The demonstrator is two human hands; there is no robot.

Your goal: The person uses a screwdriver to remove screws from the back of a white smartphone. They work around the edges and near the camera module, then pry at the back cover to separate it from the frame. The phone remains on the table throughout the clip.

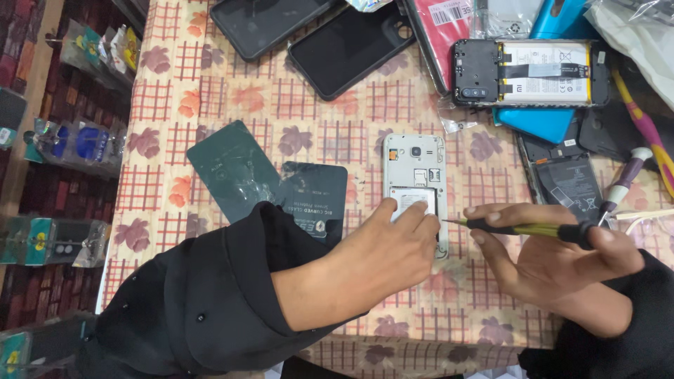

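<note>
Pressing fingertips on the white phone (415,168), the left hand (393,245) lay flat while the right hand (554,260), at 3 o'clock, gripped a screwdriver (533,229).

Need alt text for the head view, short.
Left hand presses on a white phone lying open-backed on a floral tablecloth, while the right hand holds a screwdriver with its tip at the phone's edge. Other phones and parts lie around.

L hand (382,245) presses open white phone (415,184); R hand (554,256) holds screwdriver (523,229), tip at phone's edge.
</note>
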